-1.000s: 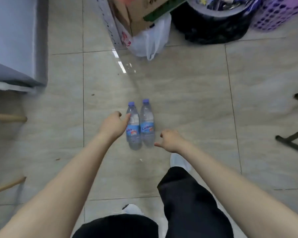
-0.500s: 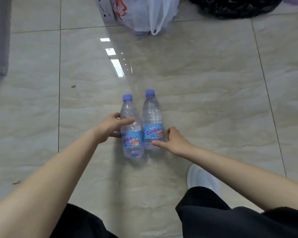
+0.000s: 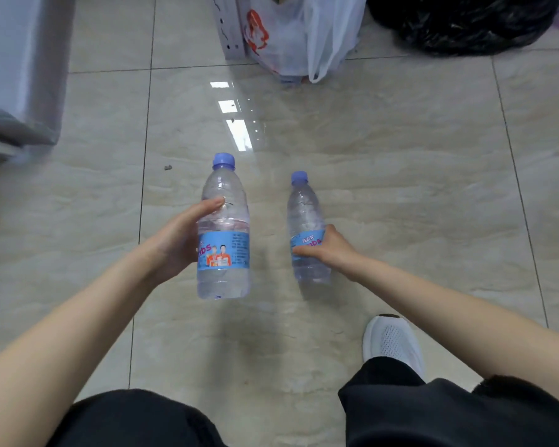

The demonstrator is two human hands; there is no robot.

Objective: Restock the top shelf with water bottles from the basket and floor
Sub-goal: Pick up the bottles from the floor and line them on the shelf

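Two clear water bottles with blue caps and blue labels are in view over the tiled floor. My left hand (image 3: 178,240) grips the left water bottle (image 3: 224,233) around its middle; this bottle looks lifted and nearer the camera. My right hand (image 3: 331,250) grips the right water bottle (image 3: 307,230) at its label, low near the floor; whether its base still touches the tiles I cannot tell. Both bottles are upright and apart from each other. No shelf or basket is in view beyond a purple corner at the top right.
A white plastic bag (image 3: 304,37) and a white perforated post (image 3: 228,27) stand at the top centre. A black bag (image 3: 465,24) lies at the top right. A grey cabinet (image 3: 20,69) fills the top left. My white shoe (image 3: 391,343) is below the right bottle.
Both hands have closed around the bottles, which stood side by side touching. The left bottle has risen toward the camera and the two are now apart.
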